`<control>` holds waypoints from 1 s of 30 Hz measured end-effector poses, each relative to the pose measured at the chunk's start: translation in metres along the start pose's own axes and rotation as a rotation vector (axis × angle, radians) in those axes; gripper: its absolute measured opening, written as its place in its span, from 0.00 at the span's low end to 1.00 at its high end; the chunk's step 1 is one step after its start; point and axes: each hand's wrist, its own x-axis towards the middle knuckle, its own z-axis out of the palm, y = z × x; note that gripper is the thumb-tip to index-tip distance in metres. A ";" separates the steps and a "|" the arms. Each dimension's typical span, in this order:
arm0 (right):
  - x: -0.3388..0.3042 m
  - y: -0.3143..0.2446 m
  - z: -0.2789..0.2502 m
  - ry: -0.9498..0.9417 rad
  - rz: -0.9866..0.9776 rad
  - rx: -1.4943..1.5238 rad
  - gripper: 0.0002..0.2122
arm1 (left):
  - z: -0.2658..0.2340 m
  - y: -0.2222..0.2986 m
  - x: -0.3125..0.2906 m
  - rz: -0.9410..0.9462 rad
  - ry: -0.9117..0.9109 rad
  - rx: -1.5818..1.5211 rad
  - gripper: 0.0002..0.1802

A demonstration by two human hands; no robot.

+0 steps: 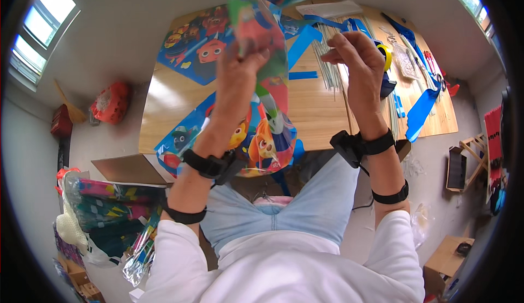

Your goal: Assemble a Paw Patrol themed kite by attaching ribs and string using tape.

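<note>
My left hand (240, 71) is closed on a bright plastic film sheet (266, 145) printed with cartoon dogs, lifted over the table. The sheet's upper part is smeared by motion, and its lower end hangs over the table's near edge. To the right, my right hand (357, 55) is raised with thumb and fingertips pinched together; whatever they hold, if anything, is too small to make out. Below and beside it lies a bundle of thin pale rods (329, 76). Another printed sheet (188, 57) lies flat at the far left of the table, partly hidden by the left hand's sheet.
On the wooden table (158, 112) are blue strips (303, 46), a yellow tape roll (385, 57) in a dark blue dispenser (388, 86), a clear box (405, 62) and scissors (440, 80). A long blue ribbon (421, 116) droops over the right edge. Wrapped film bundles (109, 207) stand at lower left.
</note>
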 end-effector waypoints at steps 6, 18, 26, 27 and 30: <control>-0.030 0.066 -0.078 0.129 0.362 -0.119 0.23 | -0.055 0.114 0.067 0.147 -0.149 -0.263 0.13; -0.032 0.146 -0.039 -0.074 0.701 0.063 0.46 | -0.217 0.078 0.126 0.024 0.183 -0.108 0.14; 0.008 0.185 0.000 -0.329 0.772 0.349 0.43 | -0.286 -0.008 0.121 -0.144 0.440 -0.028 0.15; 0.005 0.188 0.001 -0.380 0.868 0.418 0.40 | -0.294 -0.024 0.119 -0.170 0.469 -0.019 0.15; -0.010 0.191 -0.007 -0.426 0.963 0.231 0.27 | -0.328 -0.059 0.123 -0.249 0.554 0.020 0.16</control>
